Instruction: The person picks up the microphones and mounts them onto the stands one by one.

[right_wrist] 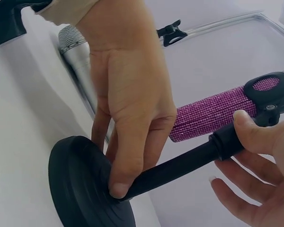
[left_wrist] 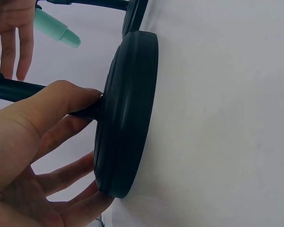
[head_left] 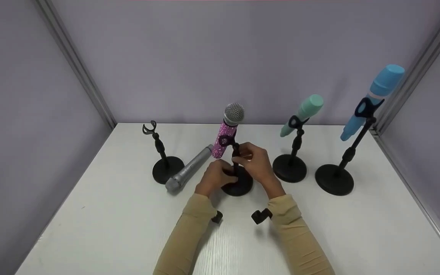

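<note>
A pink glittery microphone [head_left: 223, 136] with a silver mesh head leans in the clip of a black desk stand [head_left: 245, 184]. Low on that stand, my left hand [head_left: 214, 177] grips the foot of the post, its thumb pressed where post meets round base [left_wrist: 128, 118]. Higher up, my right hand [head_left: 259, 163] pinches the collar [right_wrist: 226, 142] just below the clip, thumb on one side and fingers on the other. The stand's base rests on the white table. A silver microphone [head_left: 190, 169] lies on the table, left of my left hand.
At the left is a black stand [head_left: 167, 170] with a bare clip. To the right, one stand [head_left: 289, 168] carries a mint-green microphone [head_left: 309, 107]; farther right, a taller stand [head_left: 334, 179] carries a blue one [head_left: 386, 81]. Grey panels [head_left: 220, 57] wall in the table [head_left: 109, 229].
</note>
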{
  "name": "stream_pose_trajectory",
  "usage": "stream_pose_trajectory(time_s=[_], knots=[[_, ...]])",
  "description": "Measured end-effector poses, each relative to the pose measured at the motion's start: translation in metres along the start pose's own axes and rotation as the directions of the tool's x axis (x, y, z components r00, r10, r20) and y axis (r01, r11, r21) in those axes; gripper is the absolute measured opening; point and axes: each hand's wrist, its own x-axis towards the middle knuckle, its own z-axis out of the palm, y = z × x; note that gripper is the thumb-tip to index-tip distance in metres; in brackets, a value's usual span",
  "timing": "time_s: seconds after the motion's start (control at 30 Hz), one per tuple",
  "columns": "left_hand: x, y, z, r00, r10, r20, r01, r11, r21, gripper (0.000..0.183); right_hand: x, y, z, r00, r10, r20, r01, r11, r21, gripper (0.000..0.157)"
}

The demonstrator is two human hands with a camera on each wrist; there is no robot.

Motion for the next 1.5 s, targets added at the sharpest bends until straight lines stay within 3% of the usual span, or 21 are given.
stream_pose_trajectory(time_s=[0.23, 0.4, 0.63, 1.17, 1.3, 1.5], knots=[[0.000, -0.001, 0.000, 1.000, 0.007, 0.003, -0.007, 1.000, -0.017, 0.012, 0.000, -0.001, 0.002, 1.000, 0.013, -0.016, -0.014, 0.999, -0.031, 0.025], [0.000, 0.000, -0.001, 1.000, -0.019, 0.005, 0.020, 0.999, -0.028, 0.013, 0.001, -0.002, -0.002, 0.997, 0.032, 0.063, -0.033, 0.999, 0.015, 0.026], [-0.002, 0.000, -0.001, 0.998, -0.063, -0.003, 0.063, 0.997, -0.041, 0.022, 0.001, -0.001, -0.008, 0.988, -0.018, 0.151, 0.010, 0.998, 0.055, 0.025], [-0.001, -0.001, 0.000, 1.000, -0.019, -0.008, 0.018, 0.999, -0.031, 0.016, 0.000, -0.004, 0.001, 0.999, -0.009, -0.047, 0.007, 0.999, -0.041, 0.018], [-0.001, 0.000, -0.001, 1.000, -0.012, -0.008, 0.011, 0.999, -0.033, 0.016, 0.000, -0.003, 0.001, 0.999, 0.000, -0.038, 0.000, 1.000, 0.004, 0.019], [-0.002, 0.001, -0.001, 0.999, -0.033, 0.004, 0.033, 0.999, -0.038, 0.020, -0.001, -0.003, 0.000, 0.999, 0.014, 0.048, -0.018, 0.996, 0.092, 0.028]])
